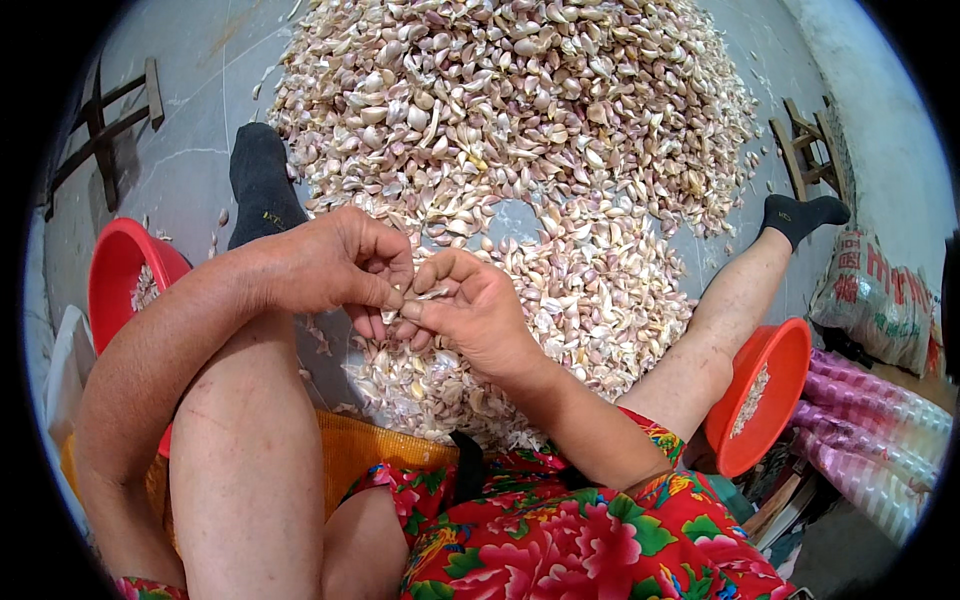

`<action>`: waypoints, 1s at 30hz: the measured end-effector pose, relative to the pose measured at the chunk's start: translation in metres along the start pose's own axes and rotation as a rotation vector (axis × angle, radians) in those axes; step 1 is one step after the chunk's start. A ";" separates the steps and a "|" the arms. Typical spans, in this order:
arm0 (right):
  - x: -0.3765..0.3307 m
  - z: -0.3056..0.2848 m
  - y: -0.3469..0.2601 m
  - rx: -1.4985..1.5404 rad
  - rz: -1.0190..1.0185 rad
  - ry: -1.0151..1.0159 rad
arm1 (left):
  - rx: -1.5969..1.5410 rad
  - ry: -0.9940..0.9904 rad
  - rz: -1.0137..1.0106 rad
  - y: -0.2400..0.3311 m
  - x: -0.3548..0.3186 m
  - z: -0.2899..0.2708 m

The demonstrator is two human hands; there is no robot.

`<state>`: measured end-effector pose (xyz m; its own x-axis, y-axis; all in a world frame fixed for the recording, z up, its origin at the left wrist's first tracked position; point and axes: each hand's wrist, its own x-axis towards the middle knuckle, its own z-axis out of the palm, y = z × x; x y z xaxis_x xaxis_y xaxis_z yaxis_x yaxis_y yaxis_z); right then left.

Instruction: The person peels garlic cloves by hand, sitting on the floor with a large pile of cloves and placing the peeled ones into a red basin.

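Note:
My left hand and my right hand meet over the floor between my legs, thumbs and fingertips pinched close together. A small pale garlic clove is held between them, mostly covered by the fingertips. A whitish strip of skin shows at my right fingers. Just below the hands lies a heap of loose cloves and papery skins. Beyond them a large pile of unpeeled garlic cloves spreads over the grey floor.
A red basin with peeled cloves stands at the left, and another red basin with cloves sits beside my right knee. Wooden stools stand at both sides. A printed sack and pink checked cloth lie at the right.

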<state>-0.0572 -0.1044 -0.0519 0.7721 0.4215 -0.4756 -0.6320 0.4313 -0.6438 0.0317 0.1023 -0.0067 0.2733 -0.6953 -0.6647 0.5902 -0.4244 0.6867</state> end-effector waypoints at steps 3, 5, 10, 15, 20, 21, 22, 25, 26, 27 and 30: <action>-0.002 0.001 -0.004 -0.043 -0.031 0.025 | -0.077 0.008 -0.006 0.000 0.000 0.003; 0.000 -0.002 -0.002 -0.207 -0.143 0.035 | -0.047 0.080 -0.015 0.004 0.001 0.003; 0.000 0.005 -0.009 -0.303 -0.137 0.007 | 0.039 0.189 0.057 -0.001 0.003 -0.005; 0.006 0.006 0.002 -0.091 0.001 0.057 | -0.050 0.245 0.071 0.003 0.000 -0.006; 0.008 0.007 0.001 -0.045 -0.020 0.055 | -0.042 0.299 0.090 0.002 -0.001 -0.007; 0.008 0.008 0.000 -0.042 -0.016 0.065 | -0.020 0.303 0.090 0.002 -0.001 -0.007; 0.008 0.009 0.000 -0.037 -0.012 0.075 | -0.012 0.307 0.099 0.001 -0.001 -0.007; 0.012 0.009 0.003 -0.041 -0.035 0.066 | 0.005 0.317 0.124 -0.001 0.001 -0.006; 0.012 0.010 0.003 -0.037 -0.048 0.073 | 0.007 0.321 0.131 -0.001 0.002 -0.005; 0.012 0.011 0.004 -0.033 -0.061 0.080 | 0.010 0.325 0.139 -0.002 0.003 -0.003; 0.012 0.011 0.001 -0.038 -0.047 0.106 | -0.022 0.288 0.181 0.000 0.001 -0.002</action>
<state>-0.0499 -0.0900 -0.0517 0.8047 0.3137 -0.5040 -0.5936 0.4175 -0.6880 0.0336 0.1024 -0.0076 0.5768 -0.5648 -0.5902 0.5275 -0.2942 0.7970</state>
